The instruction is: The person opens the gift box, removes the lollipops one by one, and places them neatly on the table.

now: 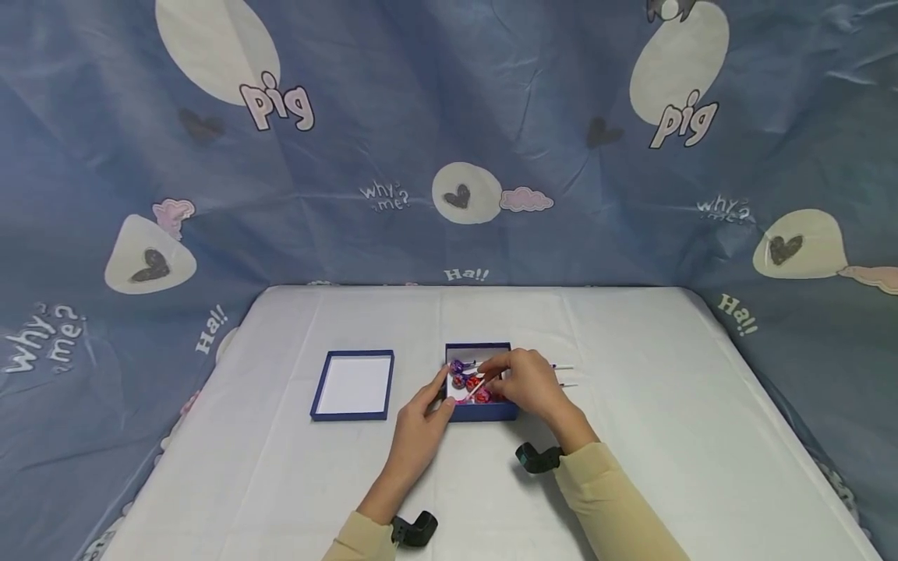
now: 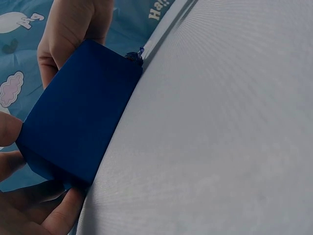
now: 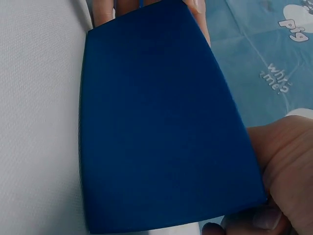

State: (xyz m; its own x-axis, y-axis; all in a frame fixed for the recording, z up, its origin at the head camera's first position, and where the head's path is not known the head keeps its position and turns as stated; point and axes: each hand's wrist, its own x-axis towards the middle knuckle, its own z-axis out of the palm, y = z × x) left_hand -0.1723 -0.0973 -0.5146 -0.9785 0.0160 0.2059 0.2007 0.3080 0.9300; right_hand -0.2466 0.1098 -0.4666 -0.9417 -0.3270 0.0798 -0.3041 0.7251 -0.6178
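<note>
The right hand (image 1: 528, 383) is pinching a lollipop (image 1: 475, 388) by its white stick over the blue box (image 1: 482, 413), more candies (image 1: 457, 381) just left of its fingertips, while the left hand (image 1: 417, 432) presses outstretched fingers against the box's side, a blue-rimmed lid (image 1: 351, 417) beyond it to the left!

Rectangular box (image 1: 481, 414), blue outside and white inside, sits upright and uncovered on the white table (image 1: 484, 491); my left hand (image 1: 421, 428) holds its left end. Wrapped lollipops (image 1: 459, 381), purple, red and pink, lie jumbled within, and my right hand (image 1: 526, 382) pinches the white stick (image 1: 475, 388) of one, tilted over them. More white sticks (image 1: 564, 366) show just right of the box, partly hidden by that hand.
</note>
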